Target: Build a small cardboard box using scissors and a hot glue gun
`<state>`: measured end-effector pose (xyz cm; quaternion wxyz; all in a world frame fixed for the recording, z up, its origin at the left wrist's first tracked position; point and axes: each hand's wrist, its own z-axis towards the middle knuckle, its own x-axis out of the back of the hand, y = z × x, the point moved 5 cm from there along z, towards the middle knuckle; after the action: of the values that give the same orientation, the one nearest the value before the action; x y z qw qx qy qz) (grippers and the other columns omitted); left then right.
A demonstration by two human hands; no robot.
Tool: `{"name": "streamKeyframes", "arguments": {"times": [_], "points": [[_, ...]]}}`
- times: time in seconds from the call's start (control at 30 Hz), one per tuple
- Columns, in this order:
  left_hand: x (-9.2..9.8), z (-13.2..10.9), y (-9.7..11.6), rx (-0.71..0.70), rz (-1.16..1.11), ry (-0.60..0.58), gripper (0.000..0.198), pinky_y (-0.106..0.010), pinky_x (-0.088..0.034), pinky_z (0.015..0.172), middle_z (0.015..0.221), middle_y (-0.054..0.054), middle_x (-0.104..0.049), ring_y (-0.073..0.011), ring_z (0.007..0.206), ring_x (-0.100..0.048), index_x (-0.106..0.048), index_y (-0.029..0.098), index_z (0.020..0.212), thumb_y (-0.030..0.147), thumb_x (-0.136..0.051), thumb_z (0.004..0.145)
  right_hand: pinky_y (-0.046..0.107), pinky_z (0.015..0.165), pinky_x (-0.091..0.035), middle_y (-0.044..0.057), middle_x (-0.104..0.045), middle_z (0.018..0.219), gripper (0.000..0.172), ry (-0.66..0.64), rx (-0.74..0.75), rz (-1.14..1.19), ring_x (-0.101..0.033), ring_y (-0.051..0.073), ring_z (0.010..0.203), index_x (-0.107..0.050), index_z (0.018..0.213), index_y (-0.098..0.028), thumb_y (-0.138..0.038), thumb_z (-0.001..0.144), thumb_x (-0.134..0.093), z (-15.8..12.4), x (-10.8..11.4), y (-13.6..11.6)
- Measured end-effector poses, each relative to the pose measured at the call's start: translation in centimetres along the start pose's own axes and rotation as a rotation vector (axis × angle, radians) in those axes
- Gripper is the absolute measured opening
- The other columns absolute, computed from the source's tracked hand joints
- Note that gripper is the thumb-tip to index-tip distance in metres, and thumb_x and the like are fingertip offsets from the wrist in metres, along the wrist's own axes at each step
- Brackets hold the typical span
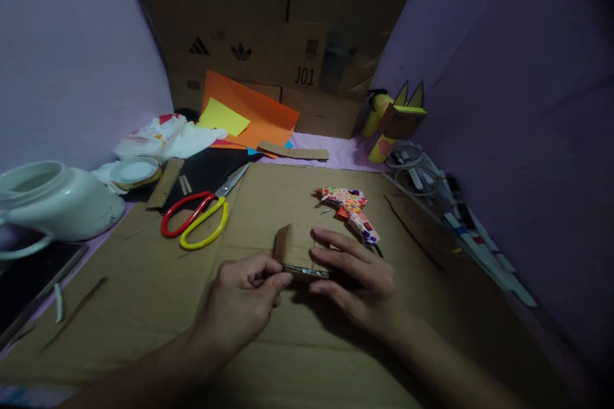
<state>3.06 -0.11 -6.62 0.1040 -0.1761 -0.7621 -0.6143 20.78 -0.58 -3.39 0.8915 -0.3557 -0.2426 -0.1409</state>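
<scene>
Cardboard (298,246), left grip (244,291) pinching, right grip (364,278) spread

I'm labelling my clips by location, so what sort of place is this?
Probably a craft workspace, perhaps at home: a flower-patterned glue gun and red-and-yellow scissors lie near the small cardboard piece being handled.

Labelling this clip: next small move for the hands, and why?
Probably press the cardboard piece along its near edge: a shiny strip, perhaps glue, shows there, the left hand pinches that edge's left end, and the right hand spreads over the right side.
</scene>
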Motion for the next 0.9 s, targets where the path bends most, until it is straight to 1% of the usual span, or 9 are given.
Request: {"name": "streamKeyframes", "arguments": {"times": [0.2,0.33,0.43,0.53,0.6,0.7,0.9], "points": [[0.1,0.0,0.2,-0.078,0.035,-0.004,0.016,-0.019,-0.04,0.042,0.047,0.003,-0.058,-0.0109,0.043,-0.052,-0.064,0.018,0.065,0.029,-0.057,0.074,0.04,0.089,-0.053,0.014,-0.062,0.121,0.043,0.011,-0.012,0.03,-0.061,0.025,0.108,-0.063,0.114,-0.021,-0.024,0.072,-0.073,0.0,0.0,0.2],[0.3,0.1,0.1,-0.131,0.037,-0.005,0.015,-0.018,-0.041,0.043,0.049,0.003,-0.059,-0.0108,0.044,-0.054,-0.067,0.018,0.068,0.027,-0.057,0.074,0.041,0.09,-0.052,0.012,-0.061,0.124,0.048,-0.005,-0.012,0.05,-0.06,0.024,0.11,-0.059,0.119,-0.027,-0.026,0.073,-0.073,0.0,0.0,0.3],[0.4,0.1,0.6,-0.236,0.1,-0.031,0.016,-0.017,-0.042,0.045,0.051,0.003,-0.061,-0.0101,0.046,-0.056,-0.068,0.018,0.069,0.024,-0.056,0.076,0.042,0.092,-0.05,0.012,-0.06,0.125,0.051,-0.022,0.007,0.039,-0.059,0.024,0.112,-0.056,0.122,-0.028,-0.026,0.074,-0.072,0.1,0.0,0.2],[0.6,-0.1,1.4,-0.351,0.21,-0.047,0.016,-0.017,-0.037,0.043,0.049,0.003,-0.059,-0.0088,0.043,-0.052,-0.068,0.017,0.067,0.02,-0.056,0.076,0.041,0.092,-0.05,0.013,-0.06,0.125,0.052,-0.034,0.019,0.03,-0.059,0.025,0.112,-0.056,0.124,-0.025,-0.027,0.074,-0.072,0.2,0.0,0.1],[0.7,-0.2,1.8,-0.389,0.244,-0.049,0.015,-0.017,-0.035,0.042,0.047,0.004,-0.057,-0.0084,0.042,-0.05,-0.068,0.017,0.066,0.019,-0.056,0.075,0.04,0.092,-0.051,0.014,-0.06,0.124,0.052,-0.035,0.017,0.035,-0.059,0.025,0.112,-0.057,0.122,-0.023,-0.027,0.073,-0.072,0.1,0.0,0.2],[0.8,-0.3,2.0,-0.395,0.252,-0.049,0.017,-0.017,-0.036,0.044,0.048,0.003,-0.058,-0.0086,0.043,-0.051,-0.068,0.018,0.066,0.018,-0.054,0.077,0.04,0.091,-0.051,0.014,-0.061,0.123,0.05,-0.023,0.011,0.047,-0.059,0.025,0.111,-0.058,0.12,-0.023,-0.028,0.072,-0.073,0.1,0.0,0.2],[0.6,-0.2,1.3,-0.315,0.206,-0.045,0.018,-0.017,-0.04,0.046,0.052,0.002,-0.062,-0.01,0.046,-0.056,-0.069,0.019,0.066,0.02,-0.055,0.078,0.041,0.09,-0.052,0.013,-0.062,0.122,0.05,-0.022,0.012,0.056,-0.061,0.024,0.11,-0.057,0.121,-0.027,-0.03,0.074,-0.071,0.2,0.0,0.2]]}}
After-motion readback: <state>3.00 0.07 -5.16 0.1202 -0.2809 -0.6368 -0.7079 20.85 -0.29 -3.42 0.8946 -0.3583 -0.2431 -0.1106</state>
